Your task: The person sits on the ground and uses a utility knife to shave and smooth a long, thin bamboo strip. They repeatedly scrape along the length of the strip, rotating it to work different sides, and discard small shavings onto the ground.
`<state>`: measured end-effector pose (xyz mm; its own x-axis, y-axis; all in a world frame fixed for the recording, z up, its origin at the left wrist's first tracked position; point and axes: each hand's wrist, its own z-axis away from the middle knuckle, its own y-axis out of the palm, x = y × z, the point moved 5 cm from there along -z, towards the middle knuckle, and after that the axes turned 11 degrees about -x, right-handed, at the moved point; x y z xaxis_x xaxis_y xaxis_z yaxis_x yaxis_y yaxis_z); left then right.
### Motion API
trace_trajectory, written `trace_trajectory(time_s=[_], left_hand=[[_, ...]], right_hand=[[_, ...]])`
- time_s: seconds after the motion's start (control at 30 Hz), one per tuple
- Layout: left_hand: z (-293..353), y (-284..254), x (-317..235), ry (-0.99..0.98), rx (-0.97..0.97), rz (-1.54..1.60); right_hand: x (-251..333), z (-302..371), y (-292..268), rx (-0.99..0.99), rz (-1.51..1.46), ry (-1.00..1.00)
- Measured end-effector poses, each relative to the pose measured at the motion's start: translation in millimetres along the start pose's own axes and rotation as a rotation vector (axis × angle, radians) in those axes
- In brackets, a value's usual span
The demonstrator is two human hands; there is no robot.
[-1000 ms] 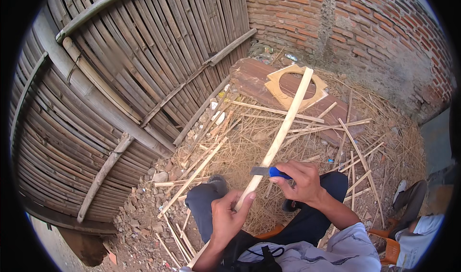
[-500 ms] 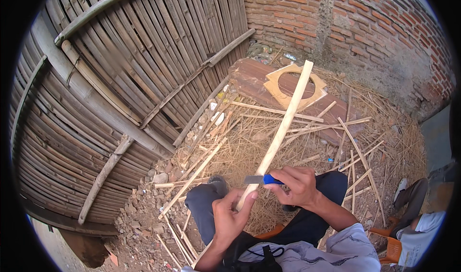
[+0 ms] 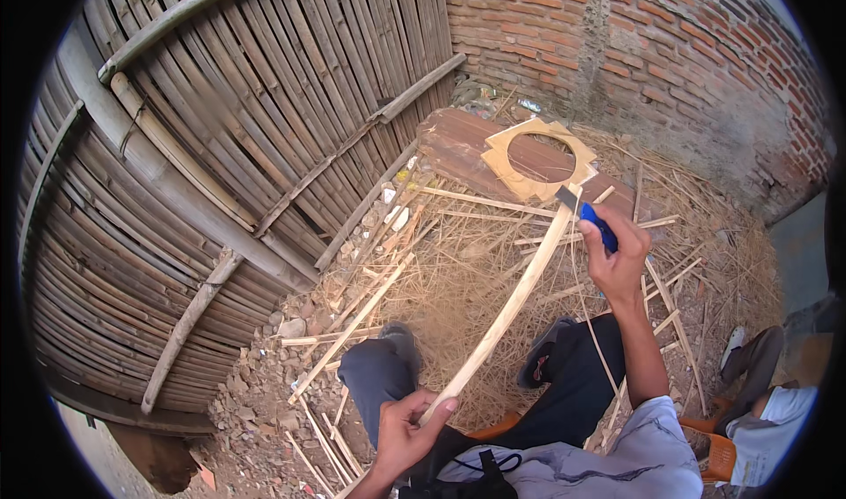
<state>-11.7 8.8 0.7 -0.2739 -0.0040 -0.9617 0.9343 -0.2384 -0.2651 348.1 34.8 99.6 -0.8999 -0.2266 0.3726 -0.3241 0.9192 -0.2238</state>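
A long pale strip of bamboo or wood [image 3: 513, 309] slants away from me over my knees. Its near end is gripped by my left hand [image 3: 411, 428], thumb on top. My right hand [image 3: 619, 254] is wrapped round the blue handle of a knife [image 3: 599, 228]. The wide grey blade lies across the strip close to its far end. From there a thin curled shaving [image 3: 588, 310] hangs down in front of my right leg.
Several pale strips [image 3: 361, 323] lie over straw and rubble. Ahead are a brown board [image 3: 454, 138] and a yellowish frame [image 3: 498, 160] with a round hole. A bamboo wall [image 3: 220, 129] stands left, a brick wall [image 3: 687, 76] behind. Another person's leg [image 3: 756, 358] shows at right.
My right hand has pushed the knife from near my left hand to the strip's far end. A thin shaving has appeared. The left hand has drawn slightly nearer, tilting the strip.
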Motion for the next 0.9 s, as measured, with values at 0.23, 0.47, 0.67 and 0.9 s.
trace_trajectory(time_s=[0.23, 0.47, 0.67, 0.9], left_hand=[[7, -16, 29, -0.069, -0.034, -0.023], [-26, 9, 2, 0.017, 0.018, 0.181], [-33, 22, -14, -0.012, 0.07, 0.237], [-31, 25, -21, 0.018, 0.076, 0.151]], right_hand=[[-50, -36, -17, -0.092, 0.072, 0.21], [63, 52, 17, 0.306, -0.254, -0.025], [94, 78, 22, 0.375, -0.321, -0.084], [99, 78, 26, 0.386, -0.341, -0.098]])
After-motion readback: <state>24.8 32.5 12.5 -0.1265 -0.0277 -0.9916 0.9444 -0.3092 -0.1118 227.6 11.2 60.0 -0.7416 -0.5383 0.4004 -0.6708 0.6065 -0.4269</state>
